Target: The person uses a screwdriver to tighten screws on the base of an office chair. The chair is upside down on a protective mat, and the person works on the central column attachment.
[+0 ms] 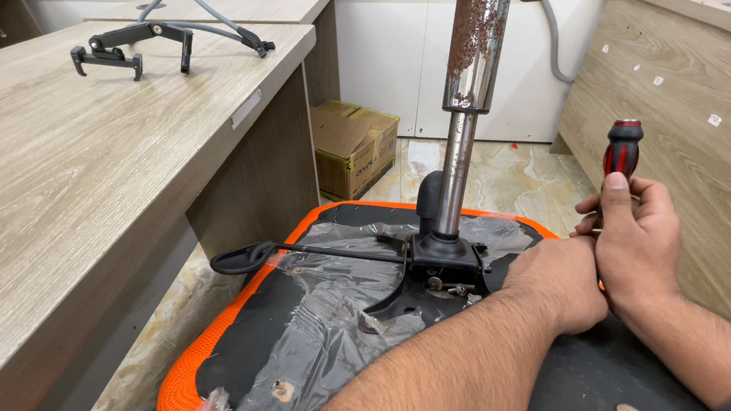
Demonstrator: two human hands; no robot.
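**Two hands on one screwdriver at the chair's underside**

Two hands meet at the right of the upturned black office-chair seat with its orange mesh rim (196,366). Our right hand (641,245) is wrapped tight around the red-and-black plastic-handled screwdriver (623,147), thumb pressed up along the grip; the shaft and tip are hidden behind our left hand (561,280), which lies fisted over the spot, and we cannot tell what it grips, if anything.

To work this well, we judge the tool should stay square to the screw, with steady downward pressure, the left hand steadying the tip.

Just left of our hands sits the black metal tilt mechanism (443,264), bolts showing, with a thin lever ending in a black paddle (235,260). A chromed gas-lift column (471,75), speckled with rust, rises from it. Crinkled clear plastic film (322,315) covers the seat. At the left stands a pale wood-grain laminate desk (64,173), matte and smooth.
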